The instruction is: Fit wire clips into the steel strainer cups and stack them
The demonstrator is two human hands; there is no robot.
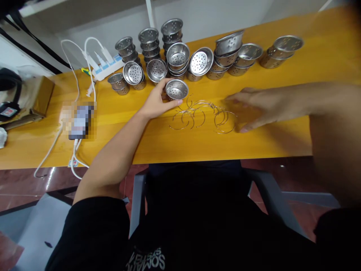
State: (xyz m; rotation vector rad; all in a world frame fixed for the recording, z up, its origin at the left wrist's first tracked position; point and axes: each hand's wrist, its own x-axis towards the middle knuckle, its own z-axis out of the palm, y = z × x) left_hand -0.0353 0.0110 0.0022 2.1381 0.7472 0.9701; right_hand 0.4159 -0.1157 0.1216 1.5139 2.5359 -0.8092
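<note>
Gripping the cup (177,89), the left hand (156,101) holds it at its side, mouth up; whether its base rests on the counter (183,145) I cannot tell. Take the cup as the clock's centre, with twelve straight away from the body. The thumb lies along the near side, its tip pointing to three o'clock, while the index curls round the far side; the remaining fingers are mostly hidden. The left forearm slopes back towards seven o'clock, the elbow bent, down to a black sleeve (93,222).

Loose wires (213,107), curved into thin arcs and overlapping, lie at four o'clock, near the cup. Beyond them, between three and four, is the right hand (255,107), blurred, palm side down, fingers reaching towards nine o'clock. Its thumb stands well apart from the other fingers, near the wires; I cannot tell whether it touches one. The right forearm comes in from three o'clock and bends sharply back at the elbow.

Perforated stacks (177,56) of similar cups run from ten o'clock through twelve to two, some tops tilted, with a separate pair (282,51) further out past two. A power strip (109,67) sits towards ten, a phone (81,122) between eight and nine, and a cardboard box (43,94) at nine.
</note>
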